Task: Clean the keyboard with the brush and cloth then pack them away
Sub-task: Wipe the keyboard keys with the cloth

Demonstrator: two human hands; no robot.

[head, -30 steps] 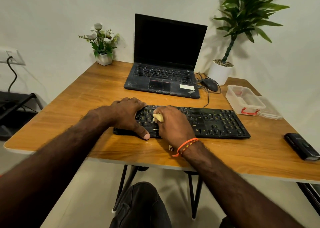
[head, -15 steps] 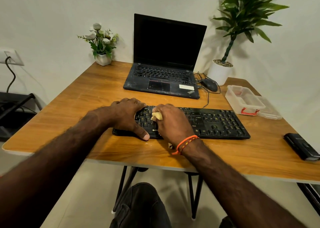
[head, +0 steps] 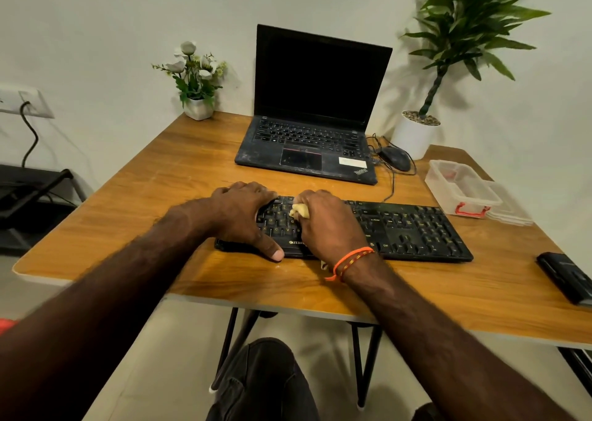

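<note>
Head view: a black keyboard [head: 400, 228] lies across the near-centre of a wooden table [head: 160, 190]. The left hand [head: 243, 215] rests flat on the keyboard's left end, fingers spread over the far edge and thumb stretched along the near edge — gripping nothing but pressed on the kbd. The right hand [head: 326, 225] sits just beside it over the letter keys, fingers curled tight round a pale yellow cloth [head: 300, 210], of which only a small wad shows between thumb & forefinger, touching the keys. An orange wristband [head: 350, 260] circles the right wrist. Behind, an open laptop [head: 310, 125], screen dark. To the right, a clear plastic box [head: 461, 186] w/ a red latch — well apart from the hands. No brush can be made out.
</note>
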